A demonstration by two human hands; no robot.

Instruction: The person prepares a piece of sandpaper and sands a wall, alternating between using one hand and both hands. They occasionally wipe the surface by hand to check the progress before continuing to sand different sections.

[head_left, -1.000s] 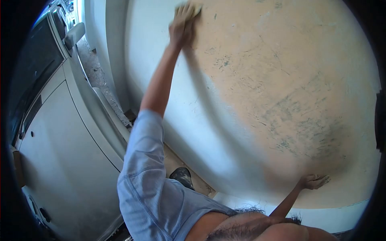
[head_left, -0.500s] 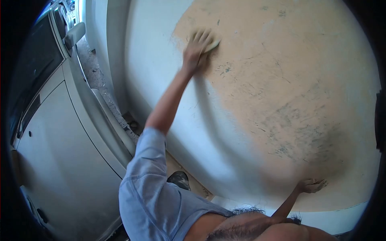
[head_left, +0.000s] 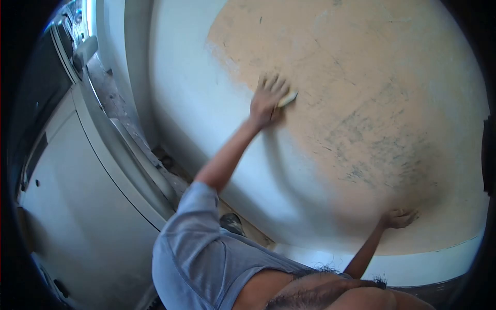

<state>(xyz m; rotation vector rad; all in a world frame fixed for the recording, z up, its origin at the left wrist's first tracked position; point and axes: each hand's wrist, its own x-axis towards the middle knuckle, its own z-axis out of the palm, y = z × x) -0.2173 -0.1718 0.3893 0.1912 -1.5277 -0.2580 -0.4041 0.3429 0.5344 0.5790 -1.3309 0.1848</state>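
My left hand (head_left: 269,99) lies against the wall with its fingers spread over a pale yellow pad (head_left: 287,99), whose edge shows beside the fingers. Under and around it is a peach-coloured patch (head_left: 315,67) with dark scuffs and scratches, bordered by white wall (head_left: 181,77). Lower on the right, my right hand (head_left: 400,218) is close to the wall below the darkest smudges, its fingers loosely bent and apart, with nothing visible in it. Whether it touches the wall I cannot tell.
A light-coloured vehicle (head_left: 77,191) with a side mirror (head_left: 86,51) stands close on the left. Between it and the wall runs a narrow strip of rough ground (head_left: 111,93). A dark shoe (head_left: 231,223) shows at the wall's foot.
My left hand has moved down and to the right with the pad. My right hand appears slightly higher, its fingers more bent. The view has shifted a little.
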